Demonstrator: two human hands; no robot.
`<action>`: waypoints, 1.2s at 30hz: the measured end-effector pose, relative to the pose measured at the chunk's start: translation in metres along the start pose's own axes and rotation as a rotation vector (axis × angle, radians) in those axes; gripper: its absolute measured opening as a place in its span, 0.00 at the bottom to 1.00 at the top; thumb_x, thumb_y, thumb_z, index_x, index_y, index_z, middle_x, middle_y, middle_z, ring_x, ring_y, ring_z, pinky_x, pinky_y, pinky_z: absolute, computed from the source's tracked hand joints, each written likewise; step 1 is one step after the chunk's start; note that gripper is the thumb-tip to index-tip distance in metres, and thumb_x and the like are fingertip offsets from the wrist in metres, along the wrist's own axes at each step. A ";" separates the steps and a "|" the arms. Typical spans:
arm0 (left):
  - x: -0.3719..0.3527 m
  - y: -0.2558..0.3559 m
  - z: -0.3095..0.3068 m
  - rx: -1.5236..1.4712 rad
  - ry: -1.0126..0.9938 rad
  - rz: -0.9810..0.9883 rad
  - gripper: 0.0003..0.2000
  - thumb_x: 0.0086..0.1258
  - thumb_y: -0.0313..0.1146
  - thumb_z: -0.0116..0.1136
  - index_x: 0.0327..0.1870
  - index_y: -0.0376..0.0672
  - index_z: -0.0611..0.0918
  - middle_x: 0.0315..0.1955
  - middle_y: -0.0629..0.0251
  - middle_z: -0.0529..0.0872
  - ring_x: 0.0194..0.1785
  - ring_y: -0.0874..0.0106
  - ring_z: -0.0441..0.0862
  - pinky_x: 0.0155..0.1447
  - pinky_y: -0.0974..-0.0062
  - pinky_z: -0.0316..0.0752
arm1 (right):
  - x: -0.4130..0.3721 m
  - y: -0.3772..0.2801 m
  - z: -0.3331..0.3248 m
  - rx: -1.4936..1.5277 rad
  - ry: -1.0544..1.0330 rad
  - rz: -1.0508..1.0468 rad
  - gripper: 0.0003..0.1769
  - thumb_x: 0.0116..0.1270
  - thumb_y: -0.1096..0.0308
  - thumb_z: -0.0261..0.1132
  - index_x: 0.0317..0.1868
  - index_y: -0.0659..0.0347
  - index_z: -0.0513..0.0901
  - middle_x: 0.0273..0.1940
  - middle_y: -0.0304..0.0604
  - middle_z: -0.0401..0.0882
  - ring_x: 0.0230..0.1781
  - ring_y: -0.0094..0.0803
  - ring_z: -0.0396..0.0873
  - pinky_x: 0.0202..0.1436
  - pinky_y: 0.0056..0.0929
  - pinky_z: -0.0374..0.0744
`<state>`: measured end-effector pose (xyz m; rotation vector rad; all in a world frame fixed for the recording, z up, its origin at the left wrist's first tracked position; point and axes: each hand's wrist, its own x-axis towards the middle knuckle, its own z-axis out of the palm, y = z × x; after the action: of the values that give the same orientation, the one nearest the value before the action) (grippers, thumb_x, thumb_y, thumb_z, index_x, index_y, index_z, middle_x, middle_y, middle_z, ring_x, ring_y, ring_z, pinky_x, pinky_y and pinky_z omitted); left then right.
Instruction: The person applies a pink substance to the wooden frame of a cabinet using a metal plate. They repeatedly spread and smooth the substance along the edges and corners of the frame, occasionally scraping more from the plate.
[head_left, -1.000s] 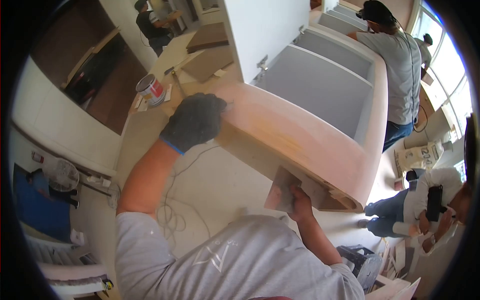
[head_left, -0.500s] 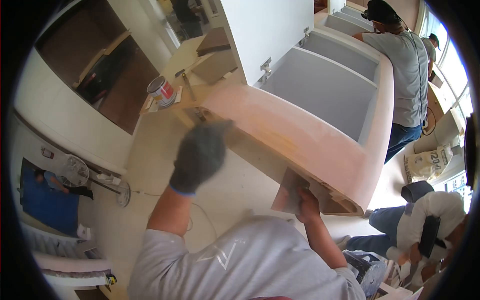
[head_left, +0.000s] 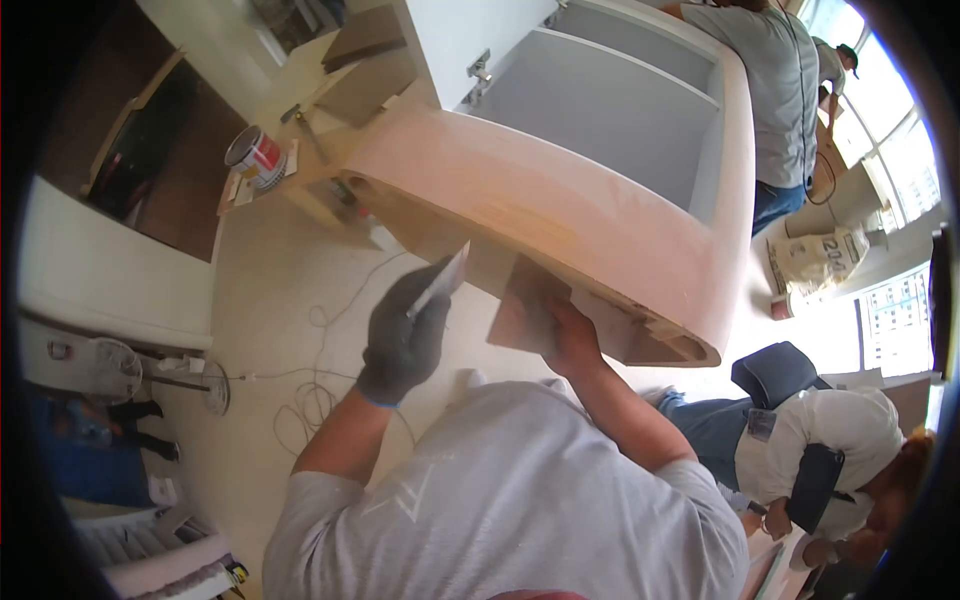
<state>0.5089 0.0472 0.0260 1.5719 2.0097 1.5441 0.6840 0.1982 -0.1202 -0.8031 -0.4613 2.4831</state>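
Note:
My left hand [head_left: 403,335], in a dark glove, is closed around a thin flat blade that looks like a putty knife [head_left: 442,278], its tip pointing up and to the right. My right hand [head_left: 577,338] is bare and grips a flat, roughly square brownish plate [head_left: 515,310] by its right side. Both hands are apart, in front of the near edge of a cabinet. Its rounded pinkish side panel [head_left: 560,215] carries a yellowish patch in the middle. The plate overlaps the panel's lower edge in view; contact cannot be judged.
A paint can [head_left: 257,158] stands on a wooden surface at left, near a hammer [head_left: 305,130]. Cables [head_left: 315,400] lie on the floor beside a fan [head_left: 215,388]. One person [head_left: 765,90] leans over the cabinet; another [head_left: 800,440] bends close at right. A white sack [head_left: 820,258] sits behind.
My left hand has drawn back from the panel's left edge and lowered, bringing the blade into sight. My right hand and the plate have shifted up and left in view, as has the cabinet.

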 end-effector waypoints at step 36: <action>0.108 0.049 -0.042 0.872 -0.185 0.454 0.23 0.55 0.23 0.62 0.55 0.43 0.85 0.46 0.58 0.88 0.49 0.57 0.84 0.56 0.58 0.77 | 0.044 0.002 -0.075 -1.086 0.172 -0.301 0.29 0.75 0.61 0.61 0.69 0.71 0.70 0.62 0.61 0.78 0.62 0.46 0.77 0.66 0.36 0.73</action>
<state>0.4652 0.1028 0.1307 2.4875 2.4786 0.5166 0.6986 0.2327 -0.1984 -1.1831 -1.7674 1.7354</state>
